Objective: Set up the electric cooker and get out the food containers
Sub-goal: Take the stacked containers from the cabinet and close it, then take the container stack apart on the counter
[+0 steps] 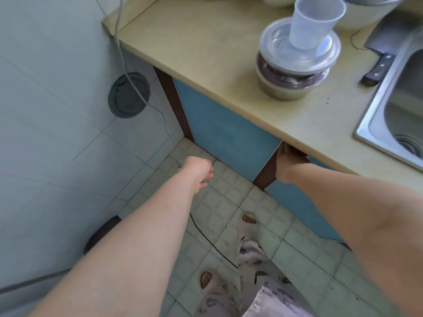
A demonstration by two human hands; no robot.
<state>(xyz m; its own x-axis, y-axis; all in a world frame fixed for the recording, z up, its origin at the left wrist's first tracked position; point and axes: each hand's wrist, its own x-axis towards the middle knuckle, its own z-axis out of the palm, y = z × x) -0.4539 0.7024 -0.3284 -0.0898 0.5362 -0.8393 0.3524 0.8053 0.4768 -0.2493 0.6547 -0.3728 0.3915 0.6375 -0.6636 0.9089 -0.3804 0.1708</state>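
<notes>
A stack of round lidded food containers (295, 65) stands on the beige counter (206, 42), with a clear plastic cup (315, 21) on top. My right hand (289, 159) reaches under the counter's edge and its fingers curl around the top edge of the right blue cabinet door (297, 202), beside the brown divider. My left hand (199, 171) hangs in the air over the floor in front of the left blue cabinet door (224, 133), fingers loosely curled, holding nothing. No electric cooker shows.
A cleaver (380, 51) lies on the counter next to the steel sink (393, 110) at the right. A grey cable (128, 72) runs down the tiled wall past a round cover. My slippered feet stand on the tiled floor.
</notes>
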